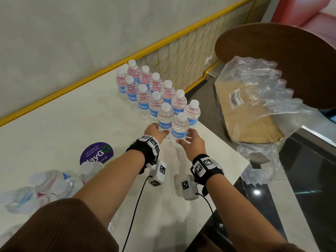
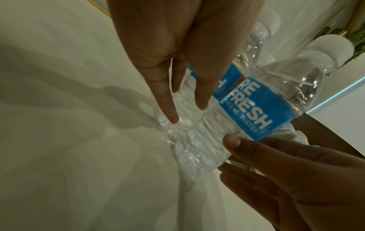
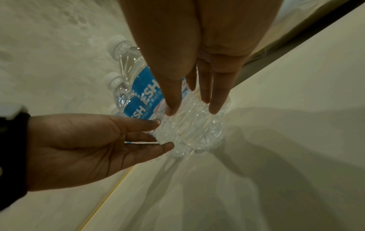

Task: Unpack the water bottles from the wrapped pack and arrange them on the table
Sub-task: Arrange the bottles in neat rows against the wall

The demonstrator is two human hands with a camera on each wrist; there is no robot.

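Several clear water bottles with white caps and blue labels stand in two rows on the white table (image 1: 72, 124). My left hand (image 1: 160, 131) lays straight fingers on the lower body of the front-left bottle (image 1: 165, 118). My right hand (image 1: 189, 140) touches the nearest bottle (image 1: 180, 129) with straight fingers and thumb. In the left wrist view, my left hand (image 2: 187, 113) lies on ribbed plastic behind the labelled bottle (image 2: 254, 109). In the right wrist view, my right hand (image 3: 192, 111) rests on the bottle base (image 3: 189, 132). The wrapped pack (image 1: 47, 184), with bottles inside, lies at lower left.
A torn plastic wrap with a cardboard tray (image 1: 254, 113) sits on a lower surface to the right, under a round brown tabletop (image 1: 291, 60). The table's right edge runs close by the front bottles. A purple sticker (image 1: 96, 153) is on the table. A yellow-edged mesh rail (image 1: 181, 57) lines the back.
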